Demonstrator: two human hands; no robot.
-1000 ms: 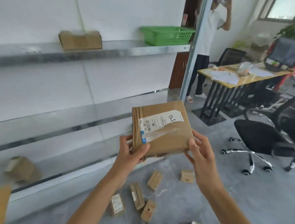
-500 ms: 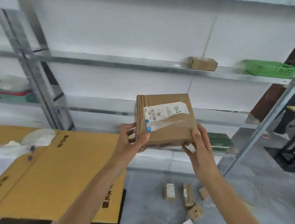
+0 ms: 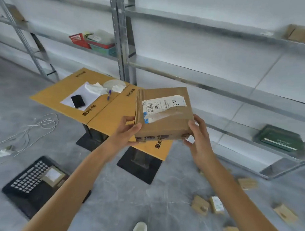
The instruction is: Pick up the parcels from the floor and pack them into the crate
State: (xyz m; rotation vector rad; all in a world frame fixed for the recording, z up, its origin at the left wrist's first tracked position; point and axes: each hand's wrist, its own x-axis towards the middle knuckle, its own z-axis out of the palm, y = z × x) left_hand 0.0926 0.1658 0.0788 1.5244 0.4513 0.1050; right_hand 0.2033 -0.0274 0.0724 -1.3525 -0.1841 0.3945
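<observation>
A brown cardboard parcel (image 3: 165, 123) with a white shipping label is held up in front of me. My left hand (image 3: 125, 131) grips its left edge, thumb on top. My right hand (image 3: 198, 136) holds its right corner from the side and below. A black slatted crate (image 3: 23, 183) sits on the floor at the lower left, with one small parcel (image 3: 53, 175) lying in it. Several small parcels (image 3: 216, 204) lie on the grey floor at the lower right.
A low table covered by flat yellow cardboard (image 3: 103, 113) stands ahead, carrying a phone (image 3: 77, 101), paper and a pen. Metal shelving (image 3: 219, 90) runs along the wall, holding baskets (image 3: 92, 42) and a green box (image 3: 280, 138). White cables (image 3: 30, 129) trail at the left.
My view has swung left and down, bringing the table and the black crate into sight. Both hands still hold the parcel, which has tilted slightly.
</observation>
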